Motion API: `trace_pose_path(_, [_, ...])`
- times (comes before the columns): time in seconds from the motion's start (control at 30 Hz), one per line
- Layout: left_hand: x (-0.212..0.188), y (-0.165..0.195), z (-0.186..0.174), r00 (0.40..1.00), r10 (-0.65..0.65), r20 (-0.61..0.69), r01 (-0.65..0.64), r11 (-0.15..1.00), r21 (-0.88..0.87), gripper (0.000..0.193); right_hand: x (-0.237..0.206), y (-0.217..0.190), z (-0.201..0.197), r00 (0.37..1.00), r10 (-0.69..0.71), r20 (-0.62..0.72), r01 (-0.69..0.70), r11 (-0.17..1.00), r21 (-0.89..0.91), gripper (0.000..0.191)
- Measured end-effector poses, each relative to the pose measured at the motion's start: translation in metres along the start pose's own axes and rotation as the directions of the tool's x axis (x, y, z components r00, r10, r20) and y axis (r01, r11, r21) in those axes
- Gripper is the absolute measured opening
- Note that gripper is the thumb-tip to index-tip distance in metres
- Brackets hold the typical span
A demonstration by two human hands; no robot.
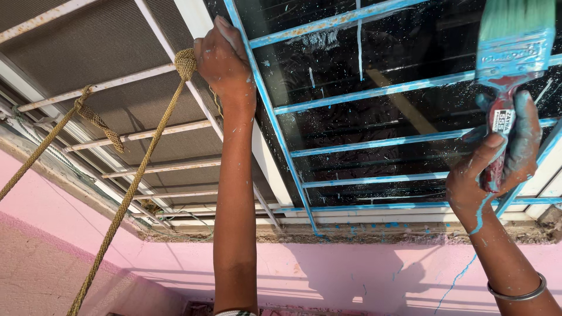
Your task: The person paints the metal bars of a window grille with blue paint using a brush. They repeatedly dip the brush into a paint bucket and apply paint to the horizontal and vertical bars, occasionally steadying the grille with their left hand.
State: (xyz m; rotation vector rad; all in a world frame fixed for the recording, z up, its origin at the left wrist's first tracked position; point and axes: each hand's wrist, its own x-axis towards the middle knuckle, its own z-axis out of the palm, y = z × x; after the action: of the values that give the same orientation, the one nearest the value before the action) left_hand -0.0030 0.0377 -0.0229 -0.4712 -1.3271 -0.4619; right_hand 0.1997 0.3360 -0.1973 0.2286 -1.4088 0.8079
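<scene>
My left hand [224, 61] grips a white vertical bar of the window grille [202, 102] high up, close to a knotted tan rope [143, 164]. My right hand [497, 161], smeared with light blue paint, holds a wide paintbrush [512, 52] by its red handle. The brush has a blue-stained ferrule and pale bristles pointing up, and it rests against the blue-painted grille bars [374, 143] over the dark glass pane. A metal bangle [518, 292] sits on my right wrist.
The left half of the grille is unpainted white over a grey mesh screen [140, 105]. A second rope [35, 158] is tied to a bar further left. Below the sill runs a pink wall [328, 275] with blue paint drips.
</scene>
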Motion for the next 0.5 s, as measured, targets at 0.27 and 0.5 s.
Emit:
trace_pose_path(0.27, [-0.001,-0.002,0.004,1.000,0.005,-0.029,-0.006,0.999,-0.033,0.045,0.022,-0.019,0.011,0.988,0.005,0.157,0.003,0.999,-0.050,0.047])
trace_pose_path(0.5, [-0.002,-0.005,0.007,0.998,0.032,-0.061,-0.033,0.999,-0.013,0.042,0.016,-0.024,0.022,0.968,-0.051,0.246,0.059,0.998,-0.023,0.046])
